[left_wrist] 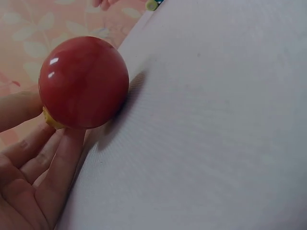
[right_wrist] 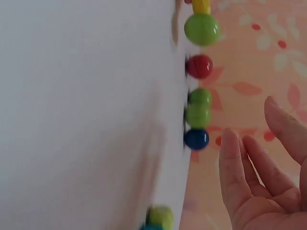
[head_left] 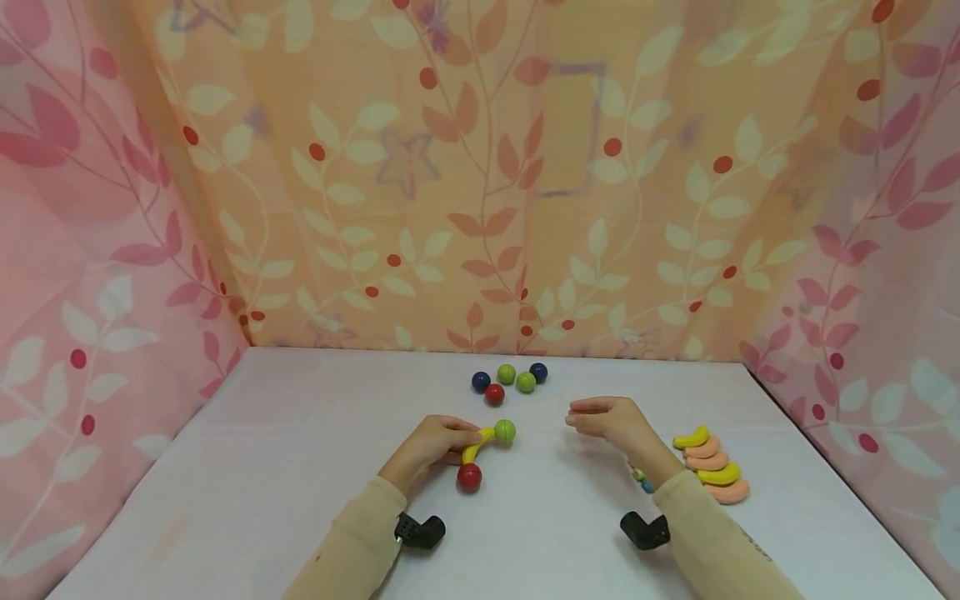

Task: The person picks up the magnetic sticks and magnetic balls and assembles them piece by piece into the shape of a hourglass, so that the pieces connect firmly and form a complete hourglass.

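My left hand (head_left: 437,439) pinches a yellow banana-shaped piece (head_left: 471,452) between thumb and fingers. A green ball (head_left: 505,432) sits at the piece's far end and a red ball (head_left: 469,477) at its near end. In the left wrist view the red ball (left_wrist: 84,82) hides most of the yellow piece (left_wrist: 52,120), with fingers behind and below it. Over the table to the right, my right hand (head_left: 617,423) is held with its fingers extended and nothing between them. Its thumb stands apart from the fingers (right_wrist: 233,163) in the right wrist view.
At the back of the white table (head_left: 300,467) lie several balls: blue (head_left: 481,382), green (head_left: 527,382) and red (head_left: 494,395). Yellow (head_left: 718,475) and peach (head_left: 727,492) banana-shaped pieces form a column beyond the right forearm. A small green-and-blue item (head_left: 642,479) is partly hidden by that arm.
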### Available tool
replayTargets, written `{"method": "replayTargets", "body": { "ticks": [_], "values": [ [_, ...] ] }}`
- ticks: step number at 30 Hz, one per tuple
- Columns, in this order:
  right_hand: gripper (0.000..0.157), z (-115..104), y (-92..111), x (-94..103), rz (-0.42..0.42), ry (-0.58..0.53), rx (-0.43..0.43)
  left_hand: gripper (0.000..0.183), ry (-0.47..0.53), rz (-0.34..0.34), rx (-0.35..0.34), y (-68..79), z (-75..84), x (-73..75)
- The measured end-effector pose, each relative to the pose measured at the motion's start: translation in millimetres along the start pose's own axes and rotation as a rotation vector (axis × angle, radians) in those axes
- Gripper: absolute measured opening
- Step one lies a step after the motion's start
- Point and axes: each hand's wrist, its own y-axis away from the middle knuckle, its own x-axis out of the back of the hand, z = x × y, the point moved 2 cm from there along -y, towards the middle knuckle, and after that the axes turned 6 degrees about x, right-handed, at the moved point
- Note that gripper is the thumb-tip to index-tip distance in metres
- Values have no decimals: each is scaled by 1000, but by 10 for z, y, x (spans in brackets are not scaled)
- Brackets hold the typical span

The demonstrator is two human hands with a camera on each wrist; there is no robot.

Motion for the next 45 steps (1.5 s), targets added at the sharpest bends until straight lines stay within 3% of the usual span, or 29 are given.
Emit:
{"method": "replayTargets", "body": {
  "ticks": [10, 18, 24, 31, 37, 45],
  "values": [
    [75, 117, 164, 501, 25, 64, 3, 28, 56, -24, -22, -11, -23, 32],
    [89, 215, 334, 853, 25, 137, -162, 29, 47, -14, -3, -13, -10, 34],
    [86, 288, 406, 1091, 54, 113, -217, 30, 67, -17, 6, -24, 22, 36],
    [77, 344, 408, 1291, 100, 129, -180, 31, 65, -27, 9, -48, 23, 40],
    [80, 452, 426, 1451, 93, 110, -167, 30, 69, -36, -4, -63, 16, 16],
    [77, 625, 387, 1608, 111, 68, -271, 29, 76, -32, -9, -52, 27, 10]
  ]
}}
